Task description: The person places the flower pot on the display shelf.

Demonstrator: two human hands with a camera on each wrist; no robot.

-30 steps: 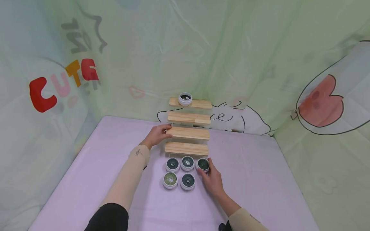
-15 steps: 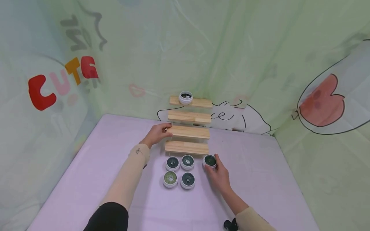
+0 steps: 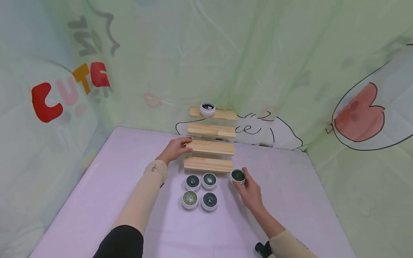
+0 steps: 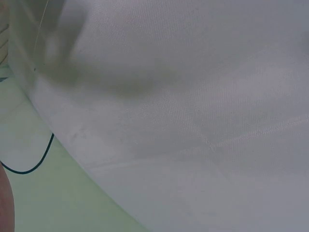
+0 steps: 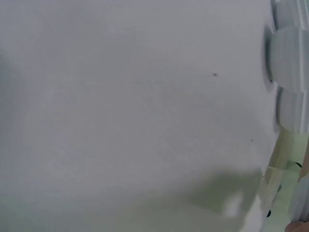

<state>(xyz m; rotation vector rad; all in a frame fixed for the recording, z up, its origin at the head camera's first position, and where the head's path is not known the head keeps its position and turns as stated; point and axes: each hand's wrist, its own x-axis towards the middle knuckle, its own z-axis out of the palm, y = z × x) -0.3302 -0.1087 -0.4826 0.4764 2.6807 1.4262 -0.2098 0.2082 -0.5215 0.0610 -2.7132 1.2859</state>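
well, the right hand (image 3: 252,192) holds a jar (image 3: 238,175) between thumb and fingers; a loose pinch could drop it, or a swing leftward knock the rack (image 3: 211,147). the left hand (image 3: 173,150) pinches the rack's end, so a tug might topple the top jar (image 3: 207,111). beyond that hand, wall lettering (image 3: 81,74) reads "cute"; the sleeve mark (image 3: 154,169) is illegible.

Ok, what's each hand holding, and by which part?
Right hand: round white dark-green-topped jar, by its outer wall. Left hand: long pale wooden shelf, second from bottom, by its left end.
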